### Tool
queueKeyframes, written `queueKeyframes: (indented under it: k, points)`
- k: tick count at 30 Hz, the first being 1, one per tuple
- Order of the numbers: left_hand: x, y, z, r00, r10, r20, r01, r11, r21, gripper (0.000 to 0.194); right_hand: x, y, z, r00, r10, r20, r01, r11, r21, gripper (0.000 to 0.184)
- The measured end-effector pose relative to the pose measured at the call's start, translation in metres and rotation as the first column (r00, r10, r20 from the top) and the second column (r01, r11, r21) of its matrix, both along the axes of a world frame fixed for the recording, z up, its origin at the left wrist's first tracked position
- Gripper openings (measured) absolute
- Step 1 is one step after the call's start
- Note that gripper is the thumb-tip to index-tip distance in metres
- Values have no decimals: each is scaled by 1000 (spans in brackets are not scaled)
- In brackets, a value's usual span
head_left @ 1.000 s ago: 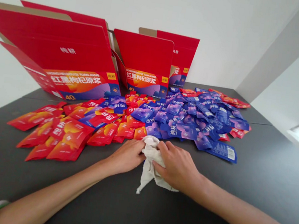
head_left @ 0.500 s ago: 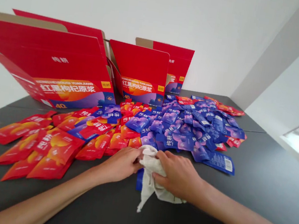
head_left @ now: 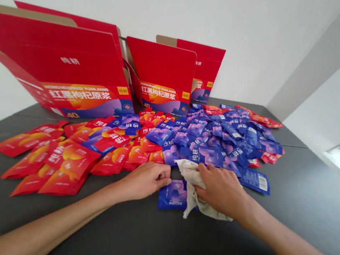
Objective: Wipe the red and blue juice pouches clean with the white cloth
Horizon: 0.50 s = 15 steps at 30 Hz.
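The right hand (head_left: pixel 223 190) has its grip clamped on a crumpled white cloth (head_left: pixel 192 181), bunched under the fingers and trailing down onto the bench (head_left: pixel 306 193). Just to the left of that grip lies a single blue pouch (head_left: pixel 174 195), flat on the bench, partly tucked under the cloth's edge. The left hand (head_left: pixel 146 179) rests with its fingers curled together at the pouch's upper left corner; whether it pinches the corner or only touches it I cannot tell.

Beyond both grips, a loose heap of blue pouches (head_left: pixel 219 138) sits close, and a spread of red pouches (head_left: pixel 67 155) lies off to the left. The cloth could easily drag or catch the nearest pouches of the heap, since it touches them at its far end. The single pouch looks slick and may slide on the smooth bench if it is not pinned.

The bench is dark, matt and flat. Behind the heaps stand open red cartons (head_left: pixel 70 71) against a plain white wall (head_left: pixel 234 27); a window ledge shows far right.
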<state>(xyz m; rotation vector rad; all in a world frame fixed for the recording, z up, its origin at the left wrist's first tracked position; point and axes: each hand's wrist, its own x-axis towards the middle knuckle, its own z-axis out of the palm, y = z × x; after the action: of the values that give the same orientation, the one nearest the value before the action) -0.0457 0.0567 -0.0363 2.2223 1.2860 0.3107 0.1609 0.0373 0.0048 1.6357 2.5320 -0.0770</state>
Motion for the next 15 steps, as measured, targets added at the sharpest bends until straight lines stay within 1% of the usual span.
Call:
queueKeyframes:
  k: [5,7,11,13,15]
  points:
    - [0,0,1,999,39,-20,-38,999,34,9,-10,-6,-5,981,90,-171,-92,996,-7,33]
    - [0,-1,2,1000,26,-16,-26,999,29,9,-8,-6,-3,984,105,-143,-109,994,-21,33]
    - [1,-2,2,1000,-18,-15,18,1000,10,19,3,-2,3,999,41,13,-40,998,-42,31]
    - [1,-1,1,1000,-5,-25,6,1000,27,17,-1,-3,2,999,39,-9,-40,999,-36,31]
    - [1,-1,-1,999,13,-31,-11,999,52,11,-9,-6,-1,995,55,-80,-56,998,-13,32]
